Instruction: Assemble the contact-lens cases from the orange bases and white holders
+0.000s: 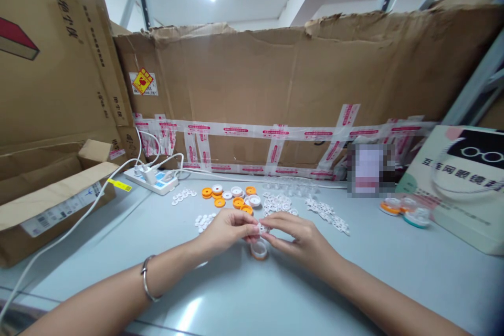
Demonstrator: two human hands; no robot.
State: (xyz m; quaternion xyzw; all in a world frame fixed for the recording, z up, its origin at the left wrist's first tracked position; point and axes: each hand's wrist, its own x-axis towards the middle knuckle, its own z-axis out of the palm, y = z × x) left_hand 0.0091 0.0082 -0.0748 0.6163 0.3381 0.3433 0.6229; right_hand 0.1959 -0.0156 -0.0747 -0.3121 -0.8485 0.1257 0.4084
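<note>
My left hand (232, 228) and my right hand (293, 231) meet near the middle of the table. Between their fingertips they pinch a small white plastic piece (261, 228) with cut-outs, partly hidden by the fingers. Just below it, a round white cup with an orange base (259, 250) stands on the table. Small white discs (202, 221) lie beside my left hand. Beyond the hands are orange and white round caps (238, 202), and a pile of white openwork pieces (277, 203). More such white pieces (327, 214) spread out past my right hand.
A power strip (153, 179) with white cables and an open cardboard box (59, 205) are at left. Clear plastic parts (291, 187) line the back, before a large cardboard wall (252, 79). At right are finished-looking round assemblies (405, 212) and a printed box (460, 189).
</note>
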